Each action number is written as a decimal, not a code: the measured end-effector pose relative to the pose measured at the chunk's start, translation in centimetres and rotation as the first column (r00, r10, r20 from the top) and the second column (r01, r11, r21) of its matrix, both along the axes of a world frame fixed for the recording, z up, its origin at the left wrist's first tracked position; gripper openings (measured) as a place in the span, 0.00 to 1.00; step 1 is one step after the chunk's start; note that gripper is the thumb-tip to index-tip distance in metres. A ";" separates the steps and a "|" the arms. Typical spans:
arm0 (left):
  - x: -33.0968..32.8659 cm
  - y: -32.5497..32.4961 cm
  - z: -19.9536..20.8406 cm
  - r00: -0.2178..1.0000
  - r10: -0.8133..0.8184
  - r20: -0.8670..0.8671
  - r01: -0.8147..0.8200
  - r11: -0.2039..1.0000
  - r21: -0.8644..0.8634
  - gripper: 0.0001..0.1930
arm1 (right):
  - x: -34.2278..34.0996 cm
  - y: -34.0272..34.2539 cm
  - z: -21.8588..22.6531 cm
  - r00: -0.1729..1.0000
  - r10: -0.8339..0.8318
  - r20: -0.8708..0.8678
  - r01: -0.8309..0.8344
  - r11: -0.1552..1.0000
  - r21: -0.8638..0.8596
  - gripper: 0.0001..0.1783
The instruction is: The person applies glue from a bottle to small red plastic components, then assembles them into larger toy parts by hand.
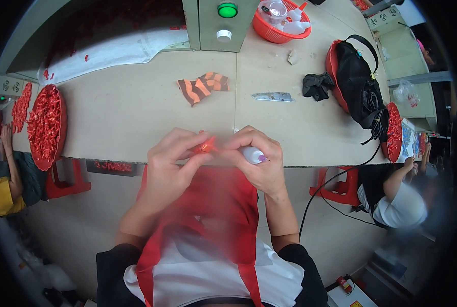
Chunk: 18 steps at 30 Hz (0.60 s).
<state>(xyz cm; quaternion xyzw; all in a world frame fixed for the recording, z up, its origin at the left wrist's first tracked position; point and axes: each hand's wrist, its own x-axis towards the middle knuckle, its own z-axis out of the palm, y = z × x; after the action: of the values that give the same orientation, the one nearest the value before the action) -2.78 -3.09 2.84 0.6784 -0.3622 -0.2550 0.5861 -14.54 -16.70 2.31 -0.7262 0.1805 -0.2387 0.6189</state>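
Close to the table's front edge, my left hand (pixel 168 161) pinches a small shiny red piece (pixel 206 147) between thumb and fingers. My right hand (pixel 267 176) is curled around a small white squeeze bottle (pixel 251 154) with a purple tip, which points away to the right. Its thumb and forefinger reach toward the red piece; blur hides whether they touch it. Beyond my hands lie an orange and dark striped cloth (pixel 196 91) and a flat silvery strip (pixel 273 96). I wear a red apron (pixel 228 189).
Small red pieces fill a red tray (pixel 63 128) at left. A cabinet with a green button (pixel 227 10) stands at the back. At right are crumpled black material (pixel 318 86), a black bag (pixel 359 82) and a hanging cable (pixel 310 197). A red basket (pixel 277 37) holds containers. People sit on both sides.
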 end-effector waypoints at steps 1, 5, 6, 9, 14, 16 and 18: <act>0.1 0.1 0.0 1.000 -0.024 0.008 0.024 1.000 0.008 0.18 | 0.1 0.0 -0.1 1.000 0.002 -0.002 -0.002 1.000 0.002 0.07; 0.3 0.2 -0.2 1.000 -0.014 -0.026 0.015 1.000 0.021 0.18 | 0.5 0.1 -0.7 0.999 0.026 0.039 -0.025 1.000 -0.016 0.08; 0.4 0.3 -0.3 0.999 -0.016 -0.029 0.017 1.000 0.026 0.17 | 0.6 0.1 -0.8 0.997 0.037 0.063 -0.037 0.999 -0.013 0.08; 0.5 0.5 -0.4 0.998 -0.026 -0.051 0.027 0.999 0.025 0.17 | 0.6 0.4 -1.2 0.995 0.059 0.084 -0.078 0.968 0.237 0.10; 0.6 0.8 -0.7 0.998 -0.014 -0.066 0.014 1.000 -0.002 0.16 | 0.5 0.2 -1.2 0.990 0.132 0.040 -0.138 0.937 0.322 0.12; 0.7 0.9 -0.5 0.987 -0.070 -0.144 0.070 0.998 -0.004 0.18 | 0.6 0.1 -1.1 0.990 0.137 0.032 -0.140 0.939 0.313 0.12; 0.8 1.1 -0.2 0.983 -0.078 -0.165 0.077 0.997 -0.012 0.19 | 0.7 0.2 -1.1 0.988 0.142 0.057 -0.153 0.909 0.388 0.14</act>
<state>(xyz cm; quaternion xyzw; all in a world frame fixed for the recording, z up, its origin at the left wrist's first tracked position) -2.01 -2.03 2.65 0.6386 -0.3392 -0.3319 0.6058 -13.85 -16.51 1.26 -0.5964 0.1608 -0.1604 0.7699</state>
